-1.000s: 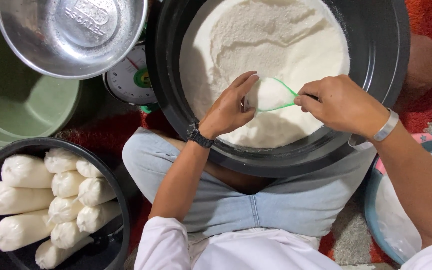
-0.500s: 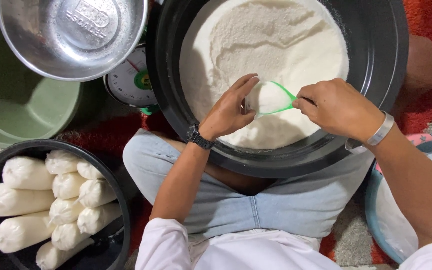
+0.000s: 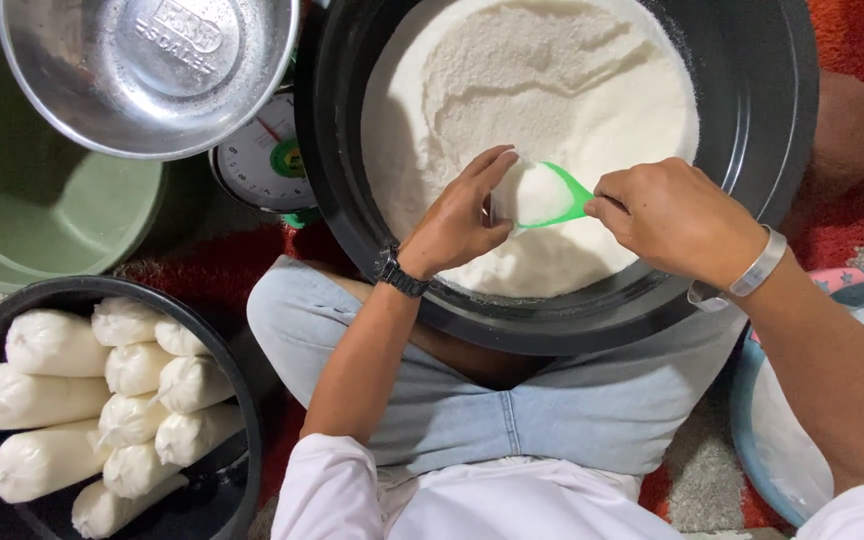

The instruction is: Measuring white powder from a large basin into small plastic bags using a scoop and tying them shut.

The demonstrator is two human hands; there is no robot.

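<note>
On a red rug, over the black tub (image 3: 752, 150) of white powder (image 3: 552, 100), a green scoop (image 3: 542, 195) is being pinched by the right hand (image 3: 677, 215), while the left hand (image 3: 457, 215), open and cupped, is being pressed against the scoop so nothing spills.

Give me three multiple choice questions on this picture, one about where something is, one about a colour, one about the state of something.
1. Where do the filled bags lie?
A. black tub at lower left
B. green tub
C. steel bowl

2. What colour is the scoop?
A. red
B. green
C. blue

3. How is the scoop?
A. empty
B. upside down
C. heaped with white powder

Answers: 1 A, the bags are stacked in the black tub. 2 B, its handle in the right hand is green. 3 C, the left hand cups a white mound on it.
</note>
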